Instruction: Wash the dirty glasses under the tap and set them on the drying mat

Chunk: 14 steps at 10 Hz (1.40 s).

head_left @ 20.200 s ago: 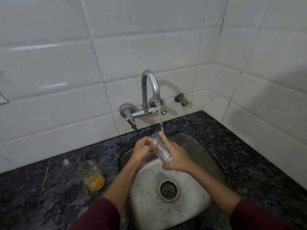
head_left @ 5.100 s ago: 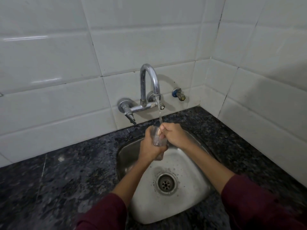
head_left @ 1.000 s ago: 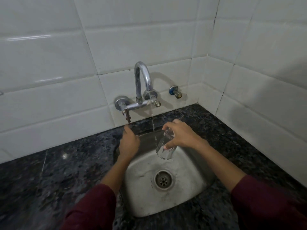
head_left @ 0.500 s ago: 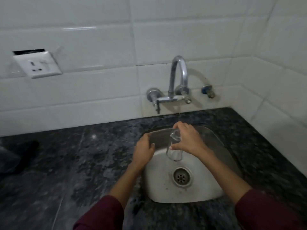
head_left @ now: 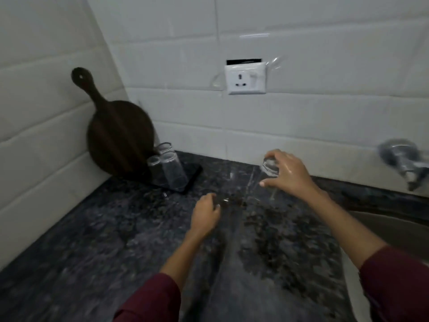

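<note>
Three clear glasses stand upside down, clustered and touching, on one dark drying mat in the far left corner of the counter. A fourth glass is held upside down above the dark speckled granite counter, well to the right of the mat and not yet on it.

At the far left, one round dark wooden chopping board with a holed handle leans upright against the white tiled wall, just behind the mat and glasses. Further right, one white wall socket sits in the tiles, a black gap above it.

The left hand hovers over the counter with fingers loosely curled, holding nothing. The right hand grips the fourth glass from above, fingers wrapped round its upturned base; the glass's lower part is blurred and nearly transparent against the stone, so its rim is hard to make out. Both arms wear maroon sleeves.

At the right edge, one chrome tap is smeared by motion and cut off by the frame. Below it only a strip of the steel sink shows, partly covered by the right forearm.
</note>
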### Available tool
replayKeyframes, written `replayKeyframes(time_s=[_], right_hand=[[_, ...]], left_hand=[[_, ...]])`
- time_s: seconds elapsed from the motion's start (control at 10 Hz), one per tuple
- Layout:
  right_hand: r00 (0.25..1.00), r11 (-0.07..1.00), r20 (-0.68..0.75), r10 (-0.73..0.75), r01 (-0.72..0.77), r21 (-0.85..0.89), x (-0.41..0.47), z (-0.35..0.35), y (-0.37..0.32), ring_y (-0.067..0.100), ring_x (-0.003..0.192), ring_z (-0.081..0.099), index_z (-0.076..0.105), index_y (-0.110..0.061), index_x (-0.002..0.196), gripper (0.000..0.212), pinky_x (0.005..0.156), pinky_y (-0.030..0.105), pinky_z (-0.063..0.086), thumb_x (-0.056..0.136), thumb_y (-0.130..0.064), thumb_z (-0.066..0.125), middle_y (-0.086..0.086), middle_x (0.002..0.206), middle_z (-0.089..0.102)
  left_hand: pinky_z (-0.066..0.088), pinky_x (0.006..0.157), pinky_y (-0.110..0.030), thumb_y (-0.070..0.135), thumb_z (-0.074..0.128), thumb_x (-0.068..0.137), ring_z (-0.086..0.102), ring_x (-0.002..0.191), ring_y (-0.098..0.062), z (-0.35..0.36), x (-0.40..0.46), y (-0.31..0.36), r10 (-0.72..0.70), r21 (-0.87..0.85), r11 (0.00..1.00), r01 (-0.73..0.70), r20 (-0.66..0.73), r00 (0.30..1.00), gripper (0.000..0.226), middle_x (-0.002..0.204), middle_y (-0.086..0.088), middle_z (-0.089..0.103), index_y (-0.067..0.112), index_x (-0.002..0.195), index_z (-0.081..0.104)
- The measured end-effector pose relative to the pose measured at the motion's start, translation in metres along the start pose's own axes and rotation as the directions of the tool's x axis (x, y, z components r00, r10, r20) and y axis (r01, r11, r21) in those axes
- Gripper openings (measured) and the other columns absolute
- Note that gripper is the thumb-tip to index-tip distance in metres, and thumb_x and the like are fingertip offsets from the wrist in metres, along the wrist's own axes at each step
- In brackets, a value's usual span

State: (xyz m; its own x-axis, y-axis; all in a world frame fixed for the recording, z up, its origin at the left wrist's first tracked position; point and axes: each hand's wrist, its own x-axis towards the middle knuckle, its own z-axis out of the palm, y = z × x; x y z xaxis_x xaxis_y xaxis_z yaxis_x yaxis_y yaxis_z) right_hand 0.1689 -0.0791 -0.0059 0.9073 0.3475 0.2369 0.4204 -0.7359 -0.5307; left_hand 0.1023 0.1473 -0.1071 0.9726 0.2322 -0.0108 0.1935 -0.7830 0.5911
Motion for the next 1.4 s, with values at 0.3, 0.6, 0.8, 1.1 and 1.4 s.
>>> replayKeyframes(time_s=[0.3,0.6,0.8,1.1,1.4], right_hand=[[0.970,0.975,0.106,-0.220,0.221,-0.005,0.166,0.141,-0.108,0.026,0.116,0.048,0.047,-0.016,0.122,0.070,0.093,0.036,0.041,0.063,-0.020,0.084,0.007,0.127,0.055],[0.941,0.963,0.243,-0.236,0.260,-0.073,0.222,0.212,-0.121,0.026,0.115,0.049,0.047,-0.016,0.122,0.070,0.090,0.035,0.042,0.063,-0.015,0.084,0.006,0.128,0.055],[0.931,0.959,0.270,-0.246,0.274,-0.070,0.233,0.224,-0.120,0.026,0.115,0.050,0.047,-0.016,0.122,0.071,0.093,0.039,0.044,0.062,-0.015,0.084,0.006,0.127,0.057],[0.887,0.952,0.394,-0.239,0.294,-0.084,0.238,0.220,-0.124,0.028,0.124,0.046,0.041,-0.011,0.133,0.075,0.099,0.033,0.038,0.067,0.001,0.076,0.012,0.138,0.046],[0.941,0.981,0.281,-0.187,0.193,0.006,0.193,0.185,-0.108,0.028,0.135,0.035,0.031,-0.013,0.142,0.078,0.105,0.028,0.032,0.072,0.014,0.051,0.011,0.150,0.033]], left_hand=[[0.025,0.114,-0.049,0.034,0.046,0.095,0.020,0.143,-0.034,-0.046,0.038,-0.135,-0.214,0.310,0.933,0.182,0.070,0.974,0.058,0.149,-0.021,0.032,-0.003,0.139,0.035],[0.000,0.119,-0.050,0.047,0.032,0.099,-0.009,0.148,-0.032,-0.045,0.051,-0.163,-0.251,0.364,0.916,0.166,0.201,0.947,0.075,0.161,-0.015,-0.004,0.001,0.151,0.005],[-0.003,0.118,-0.051,0.044,0.030,0.100,-0.012,0.147,-0.034,-0.043,0.054,-0.160,-0.274,0.368,0.912,0.179,0.223,0.936,0.074,0.160,-0.016,-0.009,-0.001,0.150,0.000],[0.000,0.118,-0.052,0.044,0.031,0.100,-0.011,0.147,-0.035,-0.047,0.056,-0.160,-0.279,0.381,0.909,0.169,0.256,0.925,0.074,0.160,-0.016,-0.009,-0.001,0.150,0.000],[0.008,0.118,-0.053,0.040,0.042,0.097,-0.003,0.148,-0.035,-0.052,0.056,-0.146,-0.300,0.331,0.921,0.205,0.268,0.916,0.072,0.160,-0.019,0.003,-0.001,0.149,0.014]])
